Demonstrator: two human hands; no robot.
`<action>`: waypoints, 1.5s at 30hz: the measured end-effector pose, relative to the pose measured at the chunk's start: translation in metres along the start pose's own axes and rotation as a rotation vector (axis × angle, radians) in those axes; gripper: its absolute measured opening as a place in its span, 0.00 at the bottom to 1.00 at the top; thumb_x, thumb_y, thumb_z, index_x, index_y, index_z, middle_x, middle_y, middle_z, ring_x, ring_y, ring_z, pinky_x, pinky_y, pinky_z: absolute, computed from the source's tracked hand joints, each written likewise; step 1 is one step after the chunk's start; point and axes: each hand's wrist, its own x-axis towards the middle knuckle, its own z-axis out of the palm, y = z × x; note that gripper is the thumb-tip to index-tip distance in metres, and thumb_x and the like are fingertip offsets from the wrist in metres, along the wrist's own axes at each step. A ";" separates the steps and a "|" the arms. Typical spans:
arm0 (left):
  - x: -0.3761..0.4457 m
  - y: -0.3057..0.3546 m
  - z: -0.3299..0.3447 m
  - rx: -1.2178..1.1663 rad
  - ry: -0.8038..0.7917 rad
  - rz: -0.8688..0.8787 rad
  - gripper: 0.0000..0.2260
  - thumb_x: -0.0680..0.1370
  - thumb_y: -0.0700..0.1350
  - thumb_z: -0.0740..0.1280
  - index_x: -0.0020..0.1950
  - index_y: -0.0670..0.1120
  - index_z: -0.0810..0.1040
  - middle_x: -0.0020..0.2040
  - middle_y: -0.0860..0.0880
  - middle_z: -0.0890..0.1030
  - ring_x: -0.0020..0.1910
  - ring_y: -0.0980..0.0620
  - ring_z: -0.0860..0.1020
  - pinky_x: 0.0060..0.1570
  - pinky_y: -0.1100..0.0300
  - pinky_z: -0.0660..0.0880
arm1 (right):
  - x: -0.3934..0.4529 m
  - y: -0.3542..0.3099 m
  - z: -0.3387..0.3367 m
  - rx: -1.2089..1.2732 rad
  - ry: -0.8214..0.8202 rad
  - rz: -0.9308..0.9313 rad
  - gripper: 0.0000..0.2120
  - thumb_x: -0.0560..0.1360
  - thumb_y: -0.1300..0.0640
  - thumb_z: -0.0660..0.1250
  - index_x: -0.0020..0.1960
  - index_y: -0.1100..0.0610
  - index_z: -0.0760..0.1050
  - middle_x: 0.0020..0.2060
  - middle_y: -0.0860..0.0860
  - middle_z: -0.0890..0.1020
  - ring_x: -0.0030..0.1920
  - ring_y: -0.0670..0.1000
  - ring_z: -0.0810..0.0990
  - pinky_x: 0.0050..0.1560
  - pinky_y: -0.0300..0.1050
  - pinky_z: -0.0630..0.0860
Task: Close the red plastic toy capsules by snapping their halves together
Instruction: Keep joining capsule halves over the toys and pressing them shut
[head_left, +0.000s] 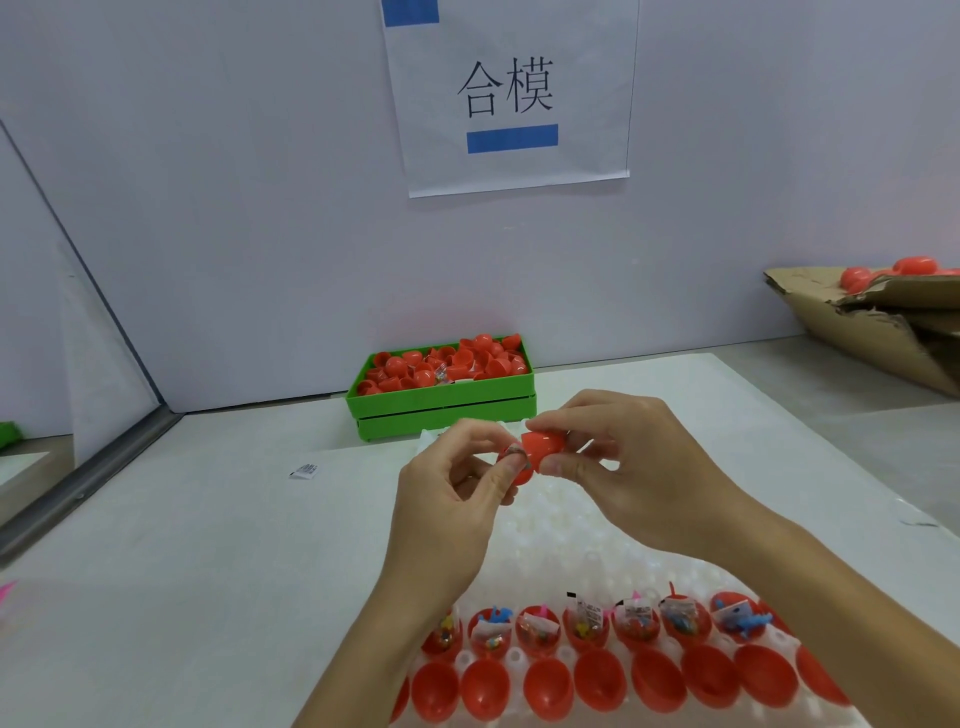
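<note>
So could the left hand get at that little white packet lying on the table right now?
Probably not at once: the left hand pinches one red plastic capsule half. Nothing lies between it and the small white packet on the white table.

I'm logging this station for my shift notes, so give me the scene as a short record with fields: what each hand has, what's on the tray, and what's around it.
left hand: pinches the filled capsule half
right hand: grips the red cap half, set against the filled half
capsule state: halves meeting, seam not yet shut
white tray: one row of open red halves holding toys, a nearer row of red halves
green bin: loose red halves, against the wall
cardboard box: far right, red capsules on top
wall sign: paper sheet
</note>
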 end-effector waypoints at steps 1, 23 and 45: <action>0.000 0.000 0.000 0.002 0.002 0.003 0.05 0.77 0.41 0.70 0.46 0.52 0.80 0.38 0.53 0.84 0.36 0.53 0.82 0.38 0.66 0.78 | 0.000 0.000 0.000 0.002 0.003 0.001 0.15 0.73 0.59 0.73 0.59 0.53 0.82 0.43 0.36 0.78 0.49 0.38 0.78 0.47 0.26 0.75; -0.003 0.004 0.004 0.142 0.003 0.088 0.13 0.75 0.39 0.73 0.51 0.57 0.81 0.41 0.58 0.82 0.42 0.55 0.80 0.42 0.68 0.78 | -0.001 -0.006 -0.003 0.318 0.029 0.203 0.12 0.71 0.60 0.76 0.47 0.43 0.82 0.35 0.46 0.86 0.38 0.47 0.85 0.45 0.40 0.82; -0.004 0.006 0.005 0.031 0.123 0.023 0.16 0.74 0.38 0.74 0.53 0.58 0.81 0.42 0.56 0.85 0.38 0.54 0.83 0.39 0.67 0.79 | -0.002 -0.009 0.002 0.398 0.037 0.291 0.12 0.69 0.63 0.77 0.50 0.52 0.85 0.36 0.49 0.86 0.38 0.50 0.85 0.46 0.41 0.82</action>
